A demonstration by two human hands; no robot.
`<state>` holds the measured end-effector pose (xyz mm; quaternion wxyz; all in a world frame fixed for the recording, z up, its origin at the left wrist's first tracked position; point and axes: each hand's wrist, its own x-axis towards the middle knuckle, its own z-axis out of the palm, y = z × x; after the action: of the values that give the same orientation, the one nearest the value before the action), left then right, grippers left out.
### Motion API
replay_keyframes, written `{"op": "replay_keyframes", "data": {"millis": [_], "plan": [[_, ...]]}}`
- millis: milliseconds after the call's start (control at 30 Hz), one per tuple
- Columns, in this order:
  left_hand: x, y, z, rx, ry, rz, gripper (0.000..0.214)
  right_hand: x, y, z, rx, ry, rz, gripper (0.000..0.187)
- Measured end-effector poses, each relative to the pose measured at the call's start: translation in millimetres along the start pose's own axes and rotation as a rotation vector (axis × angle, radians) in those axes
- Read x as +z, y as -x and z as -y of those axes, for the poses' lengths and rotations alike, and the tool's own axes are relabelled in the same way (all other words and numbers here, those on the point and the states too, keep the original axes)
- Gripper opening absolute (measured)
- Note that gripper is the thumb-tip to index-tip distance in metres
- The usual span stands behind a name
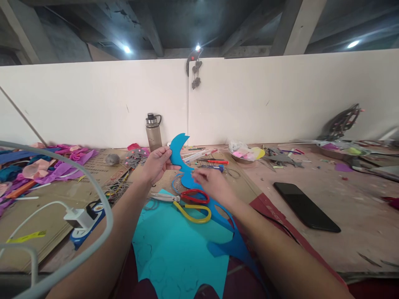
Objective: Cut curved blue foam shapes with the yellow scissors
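Left hand: fingers pinch blue crescent by its edge, held up over the counter. Right hand: fingers bunched at crescent's lower end, can't tell if gripping. Scissors with red and yellow handles lie on teal sheet, nearer the person. Black phone on the right.

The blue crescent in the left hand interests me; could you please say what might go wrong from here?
The blue crescent might crease or tear if the left hand pulls hard, since it looks thin. The scissors lying across the turquoise sheet could perhaps be bumped by the right hand, which is close by.
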<state>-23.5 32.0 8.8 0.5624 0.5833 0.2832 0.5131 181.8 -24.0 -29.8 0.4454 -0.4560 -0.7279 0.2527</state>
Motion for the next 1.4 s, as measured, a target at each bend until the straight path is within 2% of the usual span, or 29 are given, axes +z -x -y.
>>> {"op": "replay_keyframes", "data": {"millis": [67, 133, 300, 433, 533, 600, 700, 800, 900, 967, 1200, 1400], "plan": [[2.6, 0, 5, -0.057, -0.007, 0.037, 0.034, -5, -5, 2, 0.060, -0.251, -0.103, 0.022], [7.7, 2, 11, -0.119, -0.014, 0.107, 0.034, -6, -6, 6, 0.108, -0.463, -0.118, 0.024], [24.3, 7, 23, -0.209, 0.060, 0.257, 0.041, -1, -3, 9, 0.154, -0.704, 0.033, 0.033], [28.3, 8, 27, -0.281, 0.185, 0.340, 0.037, -1, -4, 5, 0.167, -0.817, 0.140, 0.034], [28.3, 8, 33, -0.324, 0.216, 0.297, 0.030, -2, -6, 3, 0.160, -0.831, 0.140, 0.039], [29.2, 8, 37, -0.336, 0.170, 0.236, 0.027, -1, -7, 2, 0.152, -0.813, 0.078, 0.040], [31.4, 9, 40, -0.332, 0.117, 0.183, 0.034, 1, -8, 0, 0.181, -0.800, -0.014, 0.038], [32.0, 11, 38, -0.317, 0.096, 0.253, 0.045, 2, -8, -2, 0.210, -0.803, -0.064, 0.038], [31.1, 12, 33, -0.307, -0.002, 0.348, 0.051, 4, -8, -3, 0.179, -0.774, -0.069, 0.040], [30.8, 12, 31, -0.306, -0.071, 0.369, 0.053, 4, -8, -4, 0.141, -0.748, -0.061, 0.043], [31.4, 12, 29, -0.261, -0.205, 0.396, 0.047, 0, -8, -3, -0.016, -0.586, -0.083, 0.045], [30.1, 9, 39, -0.111, -0.213, 0.327, 0.048, 2, -8, -2, -0.069, -0.577, -0.106, 0.038]]}}
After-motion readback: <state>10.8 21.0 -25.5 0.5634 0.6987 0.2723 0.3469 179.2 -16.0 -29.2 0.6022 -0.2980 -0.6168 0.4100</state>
